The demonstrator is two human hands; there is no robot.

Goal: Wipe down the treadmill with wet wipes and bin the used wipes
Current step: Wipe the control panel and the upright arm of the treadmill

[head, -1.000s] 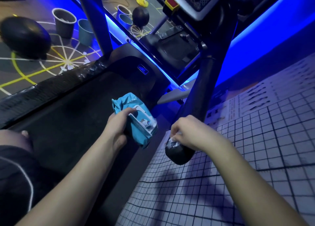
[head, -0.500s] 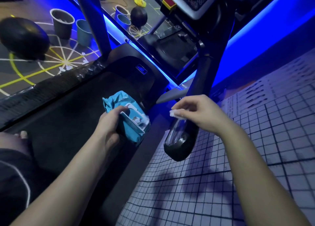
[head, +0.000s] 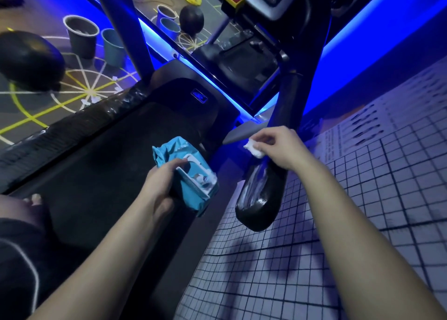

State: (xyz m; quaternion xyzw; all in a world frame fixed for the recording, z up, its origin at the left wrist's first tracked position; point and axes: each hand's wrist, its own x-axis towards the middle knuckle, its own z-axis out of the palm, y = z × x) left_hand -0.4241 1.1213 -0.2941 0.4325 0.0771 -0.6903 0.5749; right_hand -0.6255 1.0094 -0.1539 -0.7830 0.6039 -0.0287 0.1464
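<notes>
Just one wipe (head: 254, 149) pinched by right hand (head: 281, 149), one pack (head: 193, 182) in left hand (head: 158, 186)

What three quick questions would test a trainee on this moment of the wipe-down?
1. True or false: the left hand holds the blue pack of wipes over the belt.
2. Pick one: the right hand pinches A) a white wipe, B) the blue pack, C) nothing.
3. Fill in: shiny wet streaks show on the near end of the black ___.

Key: 1 true; 2 A; 3 handrail.
</notes>
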